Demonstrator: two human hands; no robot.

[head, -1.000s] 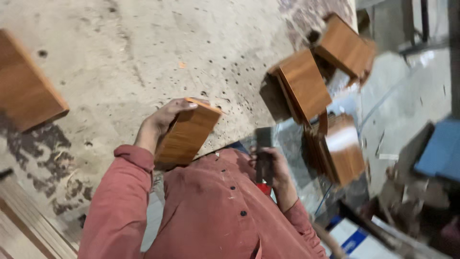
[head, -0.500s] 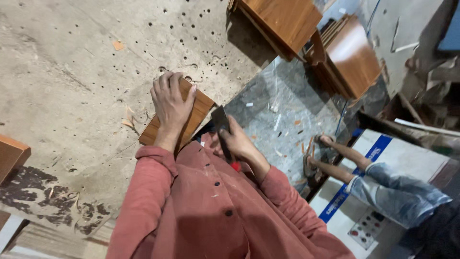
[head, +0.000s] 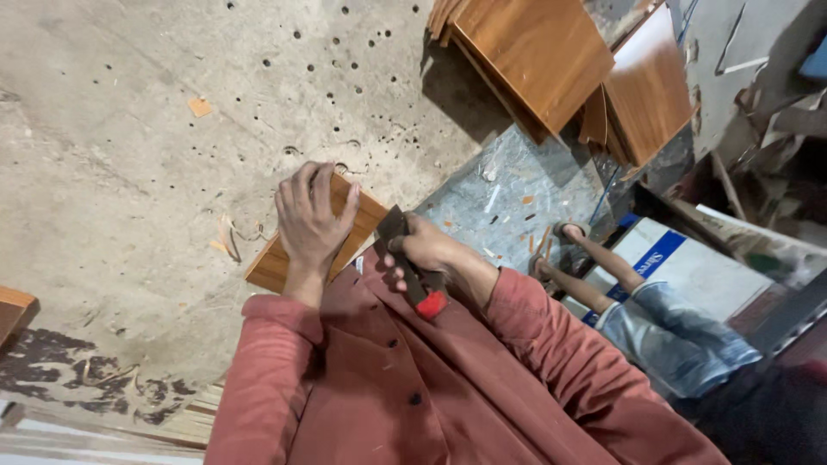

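My left hand (head: 310, 222) lies flat on a small brown wooden board (head: 276, 263) that rests on the grey worktable (head: 129, 129). My right hand (head: 428, 249) grips a tool with a dark head and a red-tipped handle (head: 430, 303), its head at the board's right edge. Both arms are in red sleeves, and my red shirt fills the lower middle of the view.
A stack of brown laminated boards (head: 538, 52) leans at the table's far right edge, with more boards (head: 650, 90) beside it. Another person's legs in jeans and sandals (head: 603, 275) stand by a white and blue box (head: 689, 267). A brown block (head: 13, 310) sits at the left edge.
The board has come down from being held up in my left hand to lying on the table. My left hand now presses on it and the tool's head has reached its edge.
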